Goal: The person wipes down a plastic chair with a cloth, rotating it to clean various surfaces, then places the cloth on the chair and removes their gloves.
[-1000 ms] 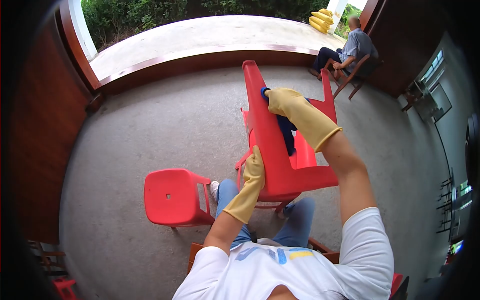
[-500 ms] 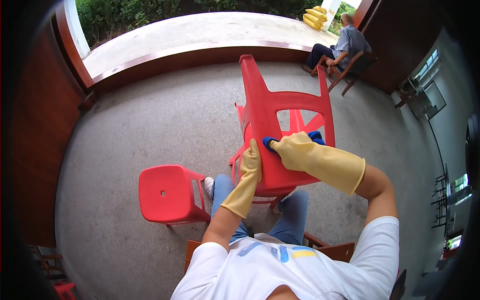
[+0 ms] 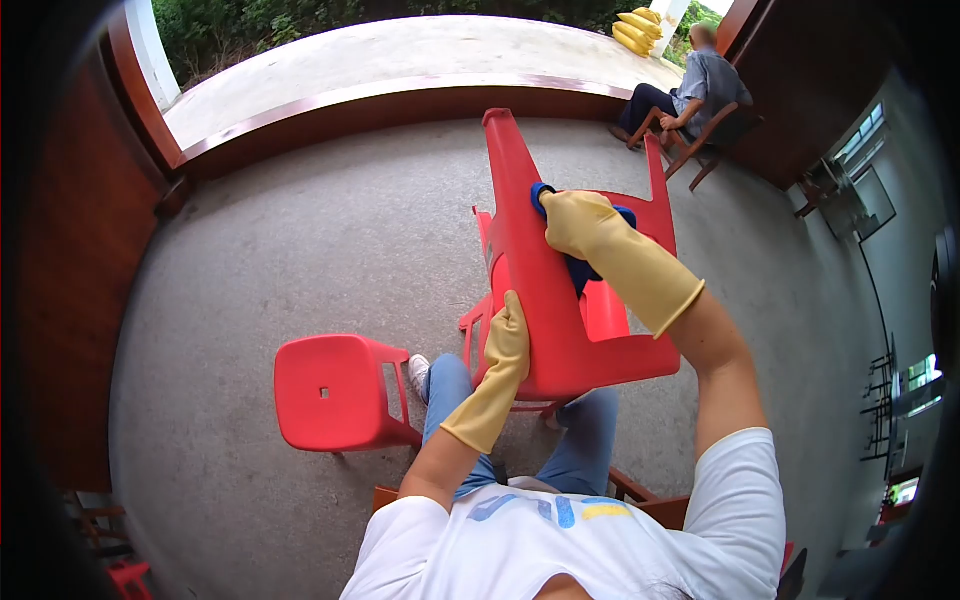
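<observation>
A red plastic stool (image 3: 540,300) lies tipped on its side in front of me, its legs pointing away, resting on other red plastic furniture. My left hand (image 3: 508,335), in a yellow rubber glove, grips the stool's near left edge. My right hand (image 3: 580,222), gloved too, is closed round a dark blue cloth (image 3: 582,272) and presses it on the upper part of the stool's leg frame. Part of the cloth hangs below the hand, inside the frame.
Another red stool (image 3: 335,392) stands upright on the floor to the left. A person (image 3: 700,85) sits on a wooden chair (image 3: 715,135) at the back right. Yellow sacks (image 3: 637,32) are piled outside, beyond a raised threshold (image 3: 400,105).
My right hand moved toward me along the stool with the cloth, then back out to the leg frame. The stool has turned slightly. My left hand stays on its edge.
</observation>
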Demonstrator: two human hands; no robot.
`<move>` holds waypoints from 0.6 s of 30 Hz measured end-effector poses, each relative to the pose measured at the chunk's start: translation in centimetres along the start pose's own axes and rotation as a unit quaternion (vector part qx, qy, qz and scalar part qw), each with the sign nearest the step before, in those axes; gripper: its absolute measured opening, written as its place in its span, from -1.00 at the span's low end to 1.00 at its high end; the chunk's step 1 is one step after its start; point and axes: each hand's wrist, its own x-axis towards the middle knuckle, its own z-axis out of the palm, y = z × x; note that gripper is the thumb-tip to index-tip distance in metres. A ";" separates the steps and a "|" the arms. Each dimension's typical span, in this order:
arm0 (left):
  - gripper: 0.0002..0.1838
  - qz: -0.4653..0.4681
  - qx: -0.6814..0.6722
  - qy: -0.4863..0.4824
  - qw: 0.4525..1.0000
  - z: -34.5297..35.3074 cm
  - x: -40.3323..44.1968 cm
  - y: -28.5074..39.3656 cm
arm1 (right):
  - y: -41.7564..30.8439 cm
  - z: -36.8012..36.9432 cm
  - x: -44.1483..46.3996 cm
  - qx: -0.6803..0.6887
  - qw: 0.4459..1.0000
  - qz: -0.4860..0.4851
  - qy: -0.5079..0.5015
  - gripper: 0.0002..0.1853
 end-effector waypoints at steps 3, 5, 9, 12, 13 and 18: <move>-0.22 -0.001 0.011 -0.011 1.000 -0.2 -0.5 0.6 | 0.5 -0.6 1.4 0.009 1.000 0.000 0.026 -0.44; -0.22 -0.003 0.014 -0.004 1.000 0.1 0.0 0.2 | 0.5 -0.9 3.2 0.003 1.000 0.014 0.014 -0.46; -0.23 -0.019 0.015 0.002 1.000 0.3 0.4 -0.5 | 0.2 -1.9 5.2 0.008 0.999 0.049 -0.021 -0.38; -0.16 -0.017 0.018 0.021 0.999 0.6 0.3 -0.6 | 0.5 -2.6 5.8 0.037 0.997 0.058 -0.023 -0.30; -0.12 -0.014 0.018 0.031 0.999 0.7 0.4 -0.7 | 0.6 -2.7 6.2 0.042 0.997 0.065 -0.030 -0.30; -0.19 -0.003 -0.014 0.014 1.000 0.3 0.4 -0.7 | 0.6 -3.8 5.1 0.064 0.994 0.063 -0.054 -0.30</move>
